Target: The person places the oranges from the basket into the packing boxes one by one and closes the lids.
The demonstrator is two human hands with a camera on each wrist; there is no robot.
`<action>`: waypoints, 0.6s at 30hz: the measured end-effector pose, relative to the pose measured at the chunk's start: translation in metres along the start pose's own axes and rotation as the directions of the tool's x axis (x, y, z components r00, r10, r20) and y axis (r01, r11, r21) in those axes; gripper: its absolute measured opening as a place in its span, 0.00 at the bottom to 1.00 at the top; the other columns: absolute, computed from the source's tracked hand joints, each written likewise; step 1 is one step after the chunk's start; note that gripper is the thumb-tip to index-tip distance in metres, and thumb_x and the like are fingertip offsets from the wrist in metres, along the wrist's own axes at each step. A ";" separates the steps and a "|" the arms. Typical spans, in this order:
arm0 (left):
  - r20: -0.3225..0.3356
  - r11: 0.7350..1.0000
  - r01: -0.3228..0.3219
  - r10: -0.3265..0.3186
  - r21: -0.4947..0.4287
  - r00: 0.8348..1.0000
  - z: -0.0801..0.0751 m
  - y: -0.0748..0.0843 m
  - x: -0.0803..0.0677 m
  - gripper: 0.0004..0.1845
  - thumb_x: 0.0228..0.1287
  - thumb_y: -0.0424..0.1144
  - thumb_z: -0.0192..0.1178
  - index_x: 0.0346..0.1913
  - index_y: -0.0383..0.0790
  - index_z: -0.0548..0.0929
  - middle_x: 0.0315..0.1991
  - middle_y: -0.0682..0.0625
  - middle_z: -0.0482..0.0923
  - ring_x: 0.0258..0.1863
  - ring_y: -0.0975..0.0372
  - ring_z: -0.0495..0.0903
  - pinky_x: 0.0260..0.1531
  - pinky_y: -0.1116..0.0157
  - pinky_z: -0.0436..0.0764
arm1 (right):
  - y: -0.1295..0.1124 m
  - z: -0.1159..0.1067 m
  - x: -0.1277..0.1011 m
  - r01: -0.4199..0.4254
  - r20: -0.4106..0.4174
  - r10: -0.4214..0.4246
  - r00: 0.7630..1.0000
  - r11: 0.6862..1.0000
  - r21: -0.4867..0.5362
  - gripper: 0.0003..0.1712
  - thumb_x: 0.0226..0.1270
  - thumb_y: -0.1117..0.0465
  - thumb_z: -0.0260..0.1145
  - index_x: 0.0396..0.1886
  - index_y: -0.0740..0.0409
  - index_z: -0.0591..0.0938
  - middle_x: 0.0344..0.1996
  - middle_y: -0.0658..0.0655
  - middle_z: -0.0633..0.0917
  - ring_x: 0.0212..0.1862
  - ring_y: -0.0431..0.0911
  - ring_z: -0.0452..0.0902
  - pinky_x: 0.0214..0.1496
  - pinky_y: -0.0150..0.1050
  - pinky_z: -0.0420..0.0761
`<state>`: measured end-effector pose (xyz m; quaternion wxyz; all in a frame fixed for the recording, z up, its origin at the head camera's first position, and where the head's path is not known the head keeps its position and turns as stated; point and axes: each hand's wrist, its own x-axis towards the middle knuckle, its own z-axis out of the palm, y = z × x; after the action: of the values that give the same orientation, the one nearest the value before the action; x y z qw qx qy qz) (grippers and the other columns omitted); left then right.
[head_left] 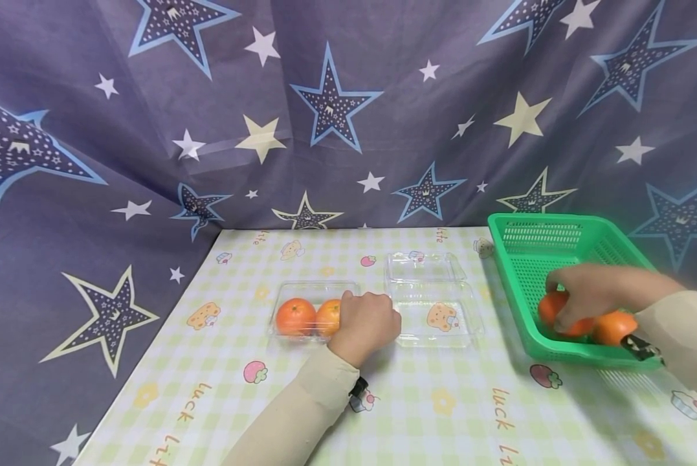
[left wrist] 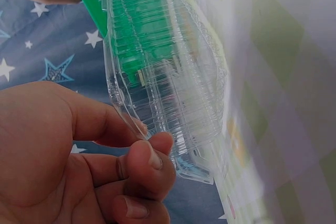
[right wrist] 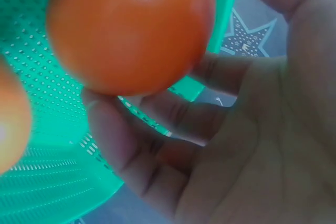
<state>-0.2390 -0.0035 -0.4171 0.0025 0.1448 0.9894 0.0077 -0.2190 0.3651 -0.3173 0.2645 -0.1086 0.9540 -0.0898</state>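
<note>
My left hand (head_left: 368,323) pinches the near left edge of an empty clear plastic clamshell box (head_left: 412,340), which stands with its lid folded back on the table. In the left wrist view, thumb and fingertips meet at the edge of the ribbed plastic box (left wrist: 168,77). At the right, my right hand (head_left: 593,288) reaches into a green plastic basket (head_left: 514,304) and grips an orange (right wrist: 131,35), fingers curled around it. Another orange (head_left: 613,327) lies beside it in the basket.
Left of my left hand, a second clear clamshell box (head_left: 319,286) holds oranges (head_left: 296,317), one partly hidden by that hand. A checked, printed cloth (head_left: 441,401) covers the table. Behind it hangs a dark star-patterned curtain (head_left: 348,181).
</note>
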 end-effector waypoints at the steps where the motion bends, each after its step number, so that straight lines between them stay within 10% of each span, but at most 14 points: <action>1: -0.002 1.000 -0.001 0.001 -0.003 1.000 0.000 0.000 0.000 0.18 0.71 0.51 0.53 0.27 0.49 0.85 0.23 0.53 0.81 0.27 0.58 0.78 0.42 0.52 0.71 | 0.000 -0.001 0.000 -0.003 -0.001 0.003 1.000 1.000 0.001 0.32 0.53 0.54 0.76 0.56 0.59 0.77 0.40 0.54 0.80 0.39 0.48 0.74 0.36 0.43 0.75; 18: 0.022 1.000 -0.001 0.001 -0.017 1.000 -0.002 -0.002 -0.001 0.17 0.70 0.50 0.54 0.26 0.49 0.84 0.22 0.53 0.80 0.25 0.59 0.76 0.43 0.53 0.70 | 0.004 -0.008 -0.003 0.040 -0.220 -0.054 0.974 0.997 -0.066 0.33 0.50 0.41 0.79 0.42 0.64 0.83 0.31 0.51 0.81 0.33 0.45 0.73 0.33 0.41 0.73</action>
<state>-0.2382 -0.0055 -0.4151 0.0148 0.1453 0.9892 0.0143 -0.2210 0.3704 -0.3101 0.1506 -0.1286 0.9771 -0.0784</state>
